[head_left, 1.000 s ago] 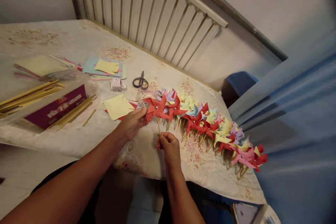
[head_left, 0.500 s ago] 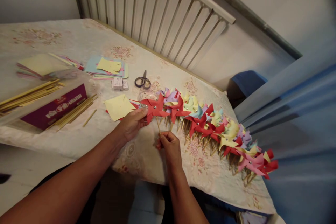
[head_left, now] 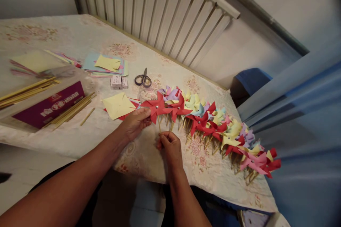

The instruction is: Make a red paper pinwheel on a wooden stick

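Observation:
A red paper pinwheel (head_left: 156,107) on a thin wooden stick is held upright over the near edge of the table. My right hand (head_left: 170,144) is closed around the lower part of its stick. My left hand (head_left: 138,121) has its fingers closed at the pinwheel's left blade, and part of that blade is hidden behind them. A small stud shows at the pinwheel's middle. Just right of it begins a long row of finished pinwheels (head_left: 231,135) in red, yellow, pink, purple and blue. Left of my left hand lie yellow paper squares (head_left: 118,105) with cut corners, over red ones.
Scissors (head_left: 143,79) lie beyond my hands, beside small white boxes (head_left: 119,82) and a stack of coloured paper (head_left: 102,64). At left, a purple-labelled clear bag (head_left: 50,104) holds sticks; loose sticks (head_left: 71,112) lie alongside. A radiator (head_left: 160,17) borders the flowered tablecloth (head_left: 101,142).
The held pinwheel's blades have turned slightly, and my left fingers have shifted a little at its left blade. My right hand keeps its grip on the stick. The whole view has shifted slightly.

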A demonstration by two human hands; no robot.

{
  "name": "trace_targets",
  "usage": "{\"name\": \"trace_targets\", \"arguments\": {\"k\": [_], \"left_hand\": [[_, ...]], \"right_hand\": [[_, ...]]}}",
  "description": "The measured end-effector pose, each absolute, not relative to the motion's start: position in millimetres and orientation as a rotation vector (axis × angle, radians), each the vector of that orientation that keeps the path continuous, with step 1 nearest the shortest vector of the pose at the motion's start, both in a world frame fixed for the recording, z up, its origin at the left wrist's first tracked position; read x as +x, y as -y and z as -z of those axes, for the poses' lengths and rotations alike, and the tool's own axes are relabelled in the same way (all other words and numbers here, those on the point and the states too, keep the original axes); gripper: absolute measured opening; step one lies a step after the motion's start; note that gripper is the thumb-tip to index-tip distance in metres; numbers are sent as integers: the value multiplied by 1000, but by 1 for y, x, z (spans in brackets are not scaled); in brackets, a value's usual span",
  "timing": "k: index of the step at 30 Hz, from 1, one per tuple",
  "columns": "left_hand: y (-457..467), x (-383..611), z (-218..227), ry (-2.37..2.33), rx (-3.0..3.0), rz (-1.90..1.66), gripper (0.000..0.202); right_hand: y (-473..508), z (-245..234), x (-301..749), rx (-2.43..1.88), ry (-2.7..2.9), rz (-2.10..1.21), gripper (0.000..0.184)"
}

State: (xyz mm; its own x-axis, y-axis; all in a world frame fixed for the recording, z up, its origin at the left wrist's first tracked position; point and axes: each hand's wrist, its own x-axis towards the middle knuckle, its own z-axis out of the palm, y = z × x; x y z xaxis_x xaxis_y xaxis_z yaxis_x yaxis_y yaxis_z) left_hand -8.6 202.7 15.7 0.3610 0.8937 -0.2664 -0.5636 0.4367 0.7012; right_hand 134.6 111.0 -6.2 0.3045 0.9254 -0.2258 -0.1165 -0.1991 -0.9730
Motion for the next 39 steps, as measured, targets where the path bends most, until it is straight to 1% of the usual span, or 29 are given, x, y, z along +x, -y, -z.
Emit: {"name": "trace_targets", "arguments": {"k": [8,12,22,25,29,31,36,39], "left_hand": [[-196,-10,-17,-713,660,-924,25],[-192,-7,-15,-719,718,-866,32],[-188,2,-3,-797,785,-946,27],[-187,1,-4,-806,834,-968,25],[-187,0,-3,-824,909,-981,22],[-186,0,-2,-824,943,-962,20],[-180,3,-2,-788,984,-884,19],[-175,6,-6,-741,989,-830,20]], "right_hand": [[-112,6,136,-1424,776,-1129,18],[-112,12,135,-1414,782,-1134,16],[-110,13,121,-1398,804,-1195,14],[-110,11,124,-1481,860,-1063,13],[-108,7,132,-1475,905,-690,19],[-107,3,133,-1414,895,-608,22],[-105,-7,132,-1318,876,-676,40],[-105,-11,131,-1285,886,-731,44]]}}
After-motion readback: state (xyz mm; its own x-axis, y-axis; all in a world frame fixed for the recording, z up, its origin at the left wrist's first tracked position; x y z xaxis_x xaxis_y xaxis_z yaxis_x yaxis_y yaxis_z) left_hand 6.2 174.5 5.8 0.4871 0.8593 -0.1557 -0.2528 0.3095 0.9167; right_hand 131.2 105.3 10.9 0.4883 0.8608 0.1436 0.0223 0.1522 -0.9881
